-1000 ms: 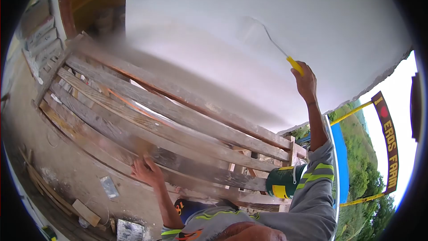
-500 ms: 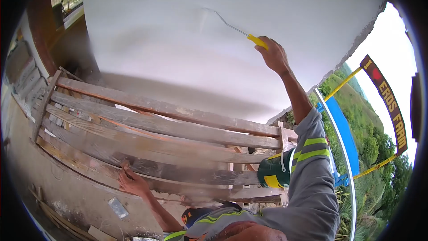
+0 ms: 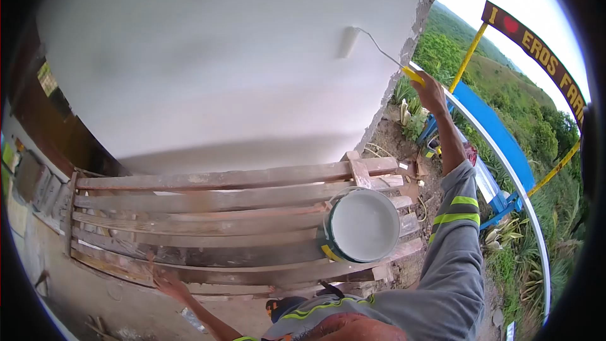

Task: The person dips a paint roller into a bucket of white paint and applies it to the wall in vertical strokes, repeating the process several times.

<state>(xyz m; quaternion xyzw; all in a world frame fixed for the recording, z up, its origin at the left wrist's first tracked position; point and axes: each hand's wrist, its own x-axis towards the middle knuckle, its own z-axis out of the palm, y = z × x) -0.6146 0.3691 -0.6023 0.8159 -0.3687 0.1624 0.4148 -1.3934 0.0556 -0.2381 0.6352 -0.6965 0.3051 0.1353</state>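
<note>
My right hand (image 3: 430, 93) is closed around the yellow handle of a paint roller (image 3: 349, 42). The white roller sleeve lies against the pale wall (image 3: 240, 44), not far from its rough right edge. Low on the left, my left hand (image 3: 169, 283) has its fingers stretched out at the outer edge of the wooden slats (image 3: 208, 202) and holds nothing that I can see; its fingertips are a little blurred. A dark green bucket (image 3: 329, 238) with white paint (image 3: 364, 224) inside stands on the slats, between my two arms.
Beyond the wall's right edge are a white rail (image 3: 505, 145), a blue panel (image 3: 489, 120) and a lettered sign (image 3: 536, 44) on yellow posts. Green hillside lies behind. A dark doorway (image 3: 57, 113) is on the left. Bare ground (image 3: 398, 139) shows beside the slats.
The view has turned, bringing the paint in the bucket into sight. My right hand and the roller are nearer the wall's right edge. My left hand stays by the slats.
</note>
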